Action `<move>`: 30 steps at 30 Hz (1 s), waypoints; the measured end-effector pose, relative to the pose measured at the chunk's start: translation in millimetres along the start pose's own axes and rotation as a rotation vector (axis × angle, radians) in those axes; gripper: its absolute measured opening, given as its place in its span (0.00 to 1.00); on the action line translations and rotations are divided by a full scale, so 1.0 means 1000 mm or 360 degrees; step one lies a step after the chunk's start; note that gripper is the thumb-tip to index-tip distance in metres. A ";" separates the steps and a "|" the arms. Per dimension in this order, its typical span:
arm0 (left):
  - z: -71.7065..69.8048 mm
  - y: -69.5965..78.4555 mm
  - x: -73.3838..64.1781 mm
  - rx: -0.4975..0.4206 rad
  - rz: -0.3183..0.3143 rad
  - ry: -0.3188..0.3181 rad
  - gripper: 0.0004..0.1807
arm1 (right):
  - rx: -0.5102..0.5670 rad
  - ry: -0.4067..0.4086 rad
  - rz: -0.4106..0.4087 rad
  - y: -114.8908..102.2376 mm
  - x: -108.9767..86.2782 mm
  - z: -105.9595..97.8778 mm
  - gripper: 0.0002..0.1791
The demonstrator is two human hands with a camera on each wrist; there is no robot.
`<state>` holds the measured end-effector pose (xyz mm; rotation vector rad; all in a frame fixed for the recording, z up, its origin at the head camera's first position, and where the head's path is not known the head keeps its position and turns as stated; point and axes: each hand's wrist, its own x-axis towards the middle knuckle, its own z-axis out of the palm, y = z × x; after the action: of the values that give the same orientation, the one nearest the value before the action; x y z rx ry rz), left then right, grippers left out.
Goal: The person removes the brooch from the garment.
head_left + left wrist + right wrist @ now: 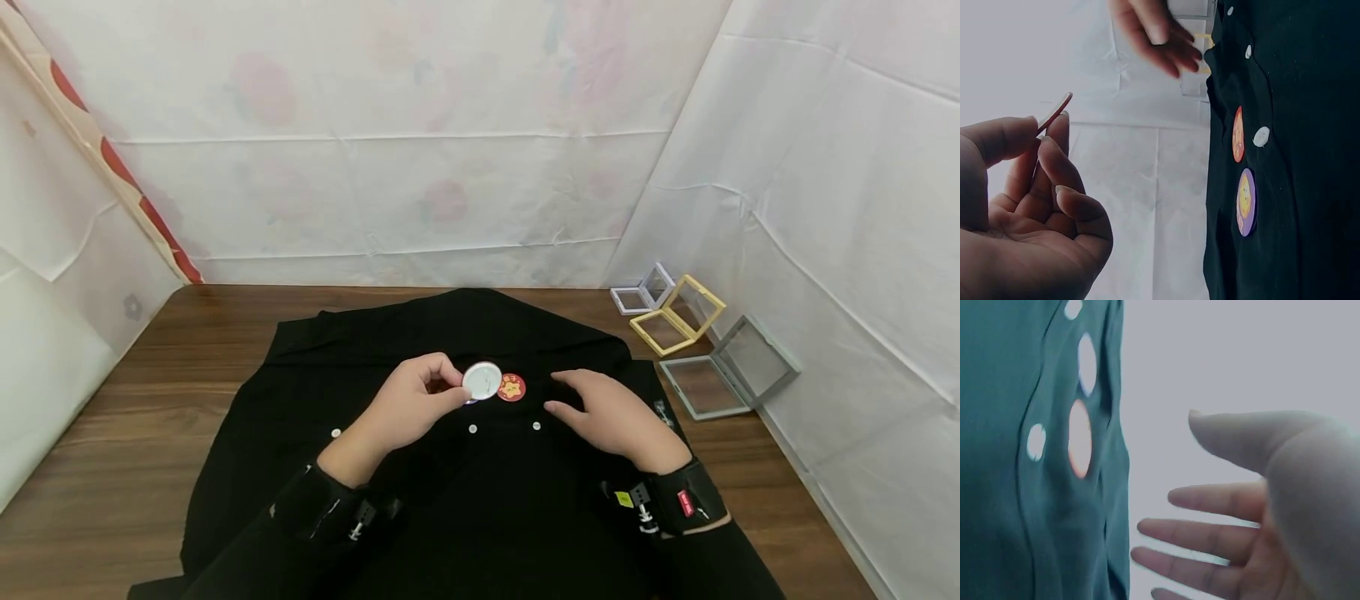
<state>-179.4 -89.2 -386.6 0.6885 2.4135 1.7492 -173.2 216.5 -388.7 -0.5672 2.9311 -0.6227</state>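
Note:
My left hand [408, 404] pinches a round pin badge [482, 380] between thumb and fingers, its white metal back facing up toward the head camera. It is raised over a black button-up garment [480, 517] spread on the table. In the left wrist view the badge shows nearly edge-on. A red badge [512, 387] with a yellow figure lies on the cloth just right of it. Beside that is a purple-rimmed badge [1246, 201], mostly hidden under the held one in the head view. My right hand [611, 417] hovers right of the badges, fingers spread, holding nothing.
White buttons [472, 429] run along the garment's front. At the right stand three hinged clear-windowed frames: a lilac one [630, 311], a yellow one [660, 352] and a grey one [720, 414]. White cloth walls [420, 208] enclose the wooden table [150, 400].

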 end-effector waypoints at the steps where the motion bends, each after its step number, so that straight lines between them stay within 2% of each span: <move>1: 0.001 0.000 0.000 0.0001 0.0002 0.0000 0.04 | 0.0062 0.0017 -0.0043 -0.005 0.000 0.000 0.30; 7: 0.007 0.002 -0.001 0.0000 0.0037 -0.0011 0.04 | 0.0492 0.0177 -0.0401 -0.029 0.001 0.009 0.21; 10: 0.009 0.004 -0.001 -0.0005 0.0057 -0.0020 0.04 | 0.0644 0.0283 -0.0508 -0.038 0.001 0.015 0.19; 14: 0.009 0.006 -0.002 -0.0003 0.0067 -0.0019 0.04 | 0.0742 0.0414 -0.0552 -0.046 0.000 0.021 0.17; 20: 0.011 0.006 -0.003 -0.0019 0.0100 -0.0059 0.05 | 0.0783 0.0552 -0.0570 -0.050 -0.001 0.026 0.14; 25: 0.013 0.007 -0.004 -0.0029 0.0122 -0.0079 0.05 | 0.0787 0.0587 -0.0559 -0.049 -0.001 0.027 0.13; 30: 0.015 0.008 -0.006 0.0005 0.0097 -0.0108 0.06 | 0.0771 0.0571 -0.0546 -0.052 -0.002 0.027 0.12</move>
<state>-167.0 -76.5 -385.6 0.8161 2.3756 1.7144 -149.8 163.3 -392.3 -0.9827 2.8239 -1.5626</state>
